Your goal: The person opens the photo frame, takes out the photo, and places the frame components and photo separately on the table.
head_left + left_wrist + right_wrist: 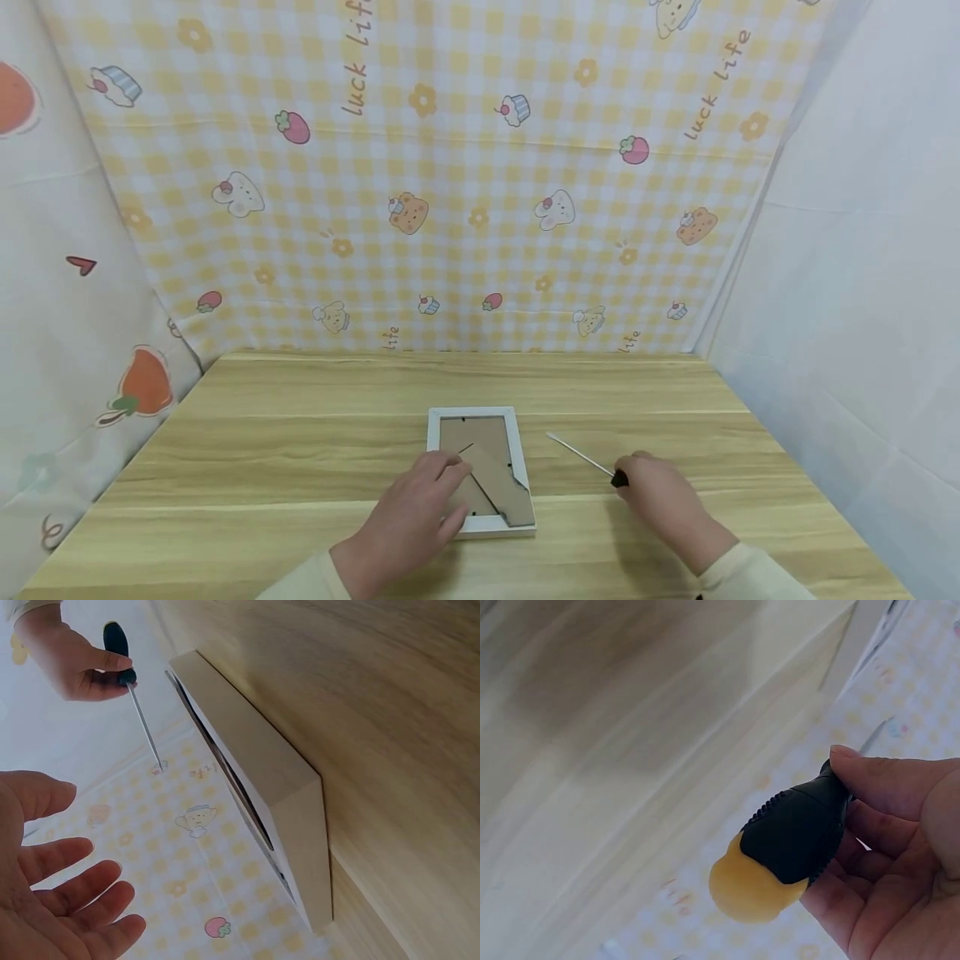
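Note:
A white picture frame point(433, 433) lies face down on the wooden table, its brown backing board point(480, 429) showing. A flat brown stand piece point(498, 479) lies aslant over the board and reaches the frame's lower right corner. My left hand point(408, 521) hovers over the frame's left side, fingers loosely bent; the left wrist view shows nothing in it. To the right of the frame, my right hand point(667, 504) holds a screwdriver point(791, 832) by its black and yellow handle, with the thumb on the neck. The screwdriver's metal shaft point(581, 455) points toward the upper left, apart from the frame.
The wooden table point(300, 433) reaches back to a yellow checked curtain point(480, 167) with cartoon prints. Pale cloth hangs at the left point(52, 333) and the right point(847, 333).

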The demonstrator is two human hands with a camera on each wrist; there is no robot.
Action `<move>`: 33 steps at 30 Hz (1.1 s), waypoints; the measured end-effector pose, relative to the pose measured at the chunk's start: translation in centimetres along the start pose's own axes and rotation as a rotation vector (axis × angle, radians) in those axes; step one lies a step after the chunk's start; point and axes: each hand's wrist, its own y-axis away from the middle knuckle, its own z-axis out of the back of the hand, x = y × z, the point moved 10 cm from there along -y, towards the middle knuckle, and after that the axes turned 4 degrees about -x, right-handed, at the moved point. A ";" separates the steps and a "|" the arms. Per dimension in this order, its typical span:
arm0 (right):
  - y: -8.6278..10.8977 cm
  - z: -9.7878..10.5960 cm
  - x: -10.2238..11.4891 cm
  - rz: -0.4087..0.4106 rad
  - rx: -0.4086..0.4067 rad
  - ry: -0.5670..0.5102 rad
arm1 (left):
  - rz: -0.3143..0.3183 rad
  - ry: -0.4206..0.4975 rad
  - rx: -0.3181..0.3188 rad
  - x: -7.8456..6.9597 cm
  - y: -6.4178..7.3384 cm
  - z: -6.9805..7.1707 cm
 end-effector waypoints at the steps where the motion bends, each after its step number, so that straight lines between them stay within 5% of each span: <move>1: 0.0 0.1 0.5 0.007 -0.006 0.000 | -0.003 0.002 0.001 -0.1 0.0 0.0; 12: -0.1 0.3 4.6 0.052 -0.004 0.015 | 0.067 0.033 0.059 0.4 0.0 -0.3; 22: -0.5 0.4 9.1 0.188 -0.028 0.026 | 0.013 0.043 0.003 -0.2 -0.3 0.0; 33: -0.2 0.1 11.7 0.272 -0.003 0.036 | -0.085 0.047 -0.066 -1.7 -1.0 0.8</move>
